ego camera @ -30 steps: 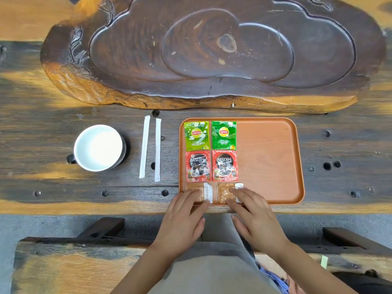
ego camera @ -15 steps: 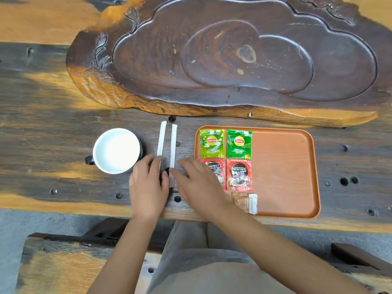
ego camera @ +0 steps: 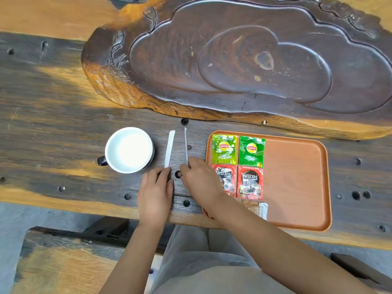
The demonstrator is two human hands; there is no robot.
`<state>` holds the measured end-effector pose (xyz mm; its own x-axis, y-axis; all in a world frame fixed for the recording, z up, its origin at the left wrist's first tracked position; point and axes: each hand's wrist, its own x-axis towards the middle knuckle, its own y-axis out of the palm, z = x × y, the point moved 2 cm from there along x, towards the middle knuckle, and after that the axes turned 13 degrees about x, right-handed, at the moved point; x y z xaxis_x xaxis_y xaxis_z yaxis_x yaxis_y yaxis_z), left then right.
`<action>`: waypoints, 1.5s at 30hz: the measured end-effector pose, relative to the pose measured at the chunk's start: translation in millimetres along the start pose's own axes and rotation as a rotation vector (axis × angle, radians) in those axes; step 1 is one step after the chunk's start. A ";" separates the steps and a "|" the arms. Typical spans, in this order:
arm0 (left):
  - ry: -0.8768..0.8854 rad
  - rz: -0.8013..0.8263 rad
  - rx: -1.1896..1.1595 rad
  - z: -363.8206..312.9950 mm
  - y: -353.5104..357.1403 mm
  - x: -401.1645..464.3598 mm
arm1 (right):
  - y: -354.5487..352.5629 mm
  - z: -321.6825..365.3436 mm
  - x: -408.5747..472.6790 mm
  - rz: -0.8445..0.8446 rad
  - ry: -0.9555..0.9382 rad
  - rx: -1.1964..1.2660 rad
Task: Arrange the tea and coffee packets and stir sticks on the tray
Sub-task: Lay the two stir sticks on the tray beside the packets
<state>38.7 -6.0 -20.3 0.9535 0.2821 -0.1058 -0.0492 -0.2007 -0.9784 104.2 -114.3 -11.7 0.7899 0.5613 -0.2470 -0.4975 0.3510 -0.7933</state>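
An orange tray (ego camera: 297, 179) lies on the wooden table at the right. On its left part sit two green Lipton tea packets (ego camera: 224, 149) (ego camera: 252, 151), two red Nescafe packets (ego camera: 226, 180) (ego camera: 250, 183) below them, and a brown sugar packet (ego camera: 257, 210) at the near edge. Two white wrapped stir sticks lie left of the tray. My left hand (ego camera: 156, 193) pinches the near end of the left stick (ego camera: 169, 148). My right hand (ego camera: 201, 181) grips the near end of the right stick (ego camera: 186, 145), which is turned on edge.
A white cup (ego camera: 129, 150) with a dark handle stands left of the sticks. A large carved dark wooden tea board (ego camera: 244, 60) fills the far side of the table. The table top has several small round holes. A wooden bench edge shows below.
Both hands left the sugar packets at the tray's near edge and moved left to the stir sticks. Each hand now holds one stick's near end; the right stick has tipped onto its edge.
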 end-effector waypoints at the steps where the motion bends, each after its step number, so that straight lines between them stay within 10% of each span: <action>1: -0.020 0.005 -0.014 -1.0 -1.0 1.1 | 0.1 0.4 1.5 0.005 0.020 0.015; 16: -0.326 -0.010 -0.575 -48.0 -43.6 2.9 | -60.5 -55.3 -63.8 -0.340 0.269 0.596; 29: 0.204 0.431 -0.540 -219.6 2.3 -5.8 | -105.8 -173.5 -164.1 -0.446 0.713 0.556; 41: 0.318 0.611 -0.330 -242.3 22.9 -9.5 | -106.9 -191.4 -163.8 -0.185 0.520 0.221; 45: 0.486 0.442 -0.149 -241.5 9.0 -1.8 | -116.1 -196.6 -168.5 -0.277 0.495 0.040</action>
<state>108.4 -234.9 13.9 0.8803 -0.3036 -0.3644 -0.4570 -0.3371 -0.8231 99.3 -397.0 12.6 0.9618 0.0299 -0.2720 -0.2538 0.4689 -0.8460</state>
